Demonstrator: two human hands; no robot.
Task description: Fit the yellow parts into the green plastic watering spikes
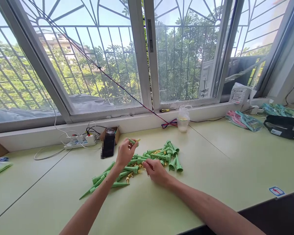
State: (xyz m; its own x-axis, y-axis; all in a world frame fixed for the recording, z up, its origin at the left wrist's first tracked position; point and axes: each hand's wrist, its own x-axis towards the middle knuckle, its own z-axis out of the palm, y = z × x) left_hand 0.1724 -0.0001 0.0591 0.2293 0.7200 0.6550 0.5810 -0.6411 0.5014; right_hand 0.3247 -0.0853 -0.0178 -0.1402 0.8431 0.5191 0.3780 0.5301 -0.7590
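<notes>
From my remote view, the left hand [124, 152] is raised above the tabletop [205, 160], its thumb and fingers pinched around a green plastic piece [132, 141], apparently a tapered spike, with a yellow fitting [138, 140] at its exposed end. The right hand [158, 170] is lower, with its fingers curled toward the thumb; I cannot tell how far apart its fingertips are or whether they have hold of anything.

For good handling, I judge that the left grip should be firm but light, with the yellow end unobstructed. Any fitting is best brought in straight, in line with the green piece; a tilted approach could jam it or knock it loose.

Green tapered spikes [161, 157] lie between the hands and just beyond the right hand; others lie beside and below the left wrist. Loose yellow fittings [127, 180] lie between the forearms, nearer the left wrist.
</notes>
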